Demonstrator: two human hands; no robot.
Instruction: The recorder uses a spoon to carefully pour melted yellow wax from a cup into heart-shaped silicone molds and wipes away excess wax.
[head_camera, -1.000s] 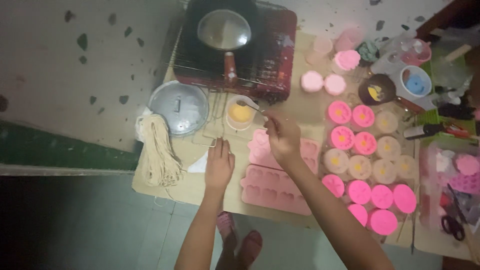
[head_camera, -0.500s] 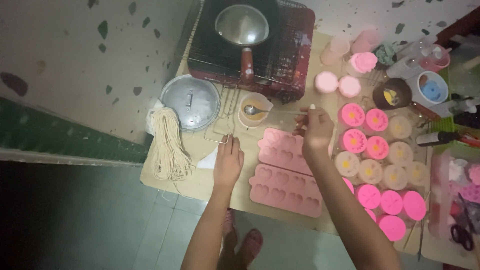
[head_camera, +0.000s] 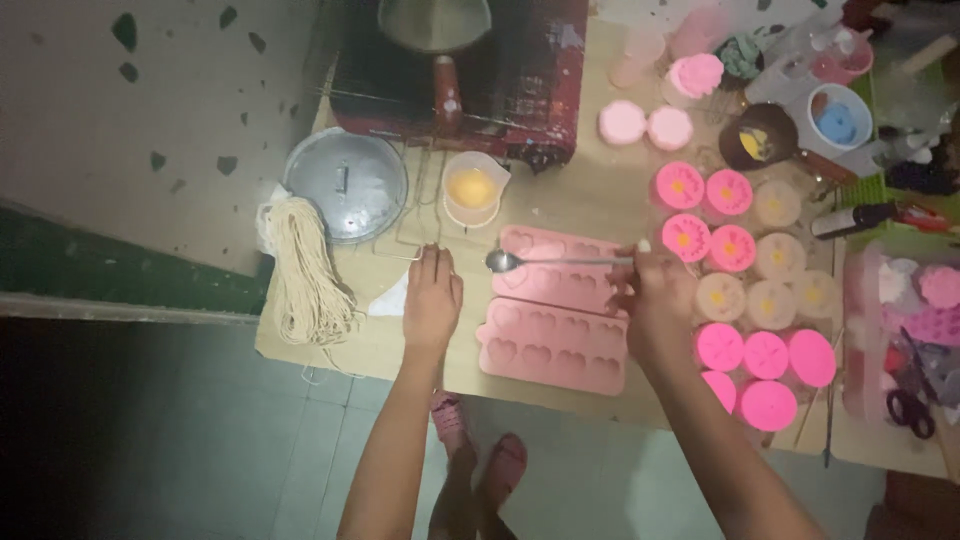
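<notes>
Presumably light and rigid, the spoon (head_camera: 560, 261) was pinched at its handle end by the right hand (head_camera: 655, 295) over the soft mould (head_camera: 560, 280); left hand (head_camera: 432, 298) lay flat, open, on the counter (head_camera: 590, 200).

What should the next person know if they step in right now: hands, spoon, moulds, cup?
Right hand grips a long spoon by its handle end, bowl pointing left over the upper pink mould.
Left hand lies flat on the table, just left of the moulds.
The lower pink mould sits right below the upper one.
A small cup of yellow liquid stands above the left hand, beside the round metal lid.
Whether any heart cavities are filled is too dim to tell; treat both moulds as still to check.
</notes>
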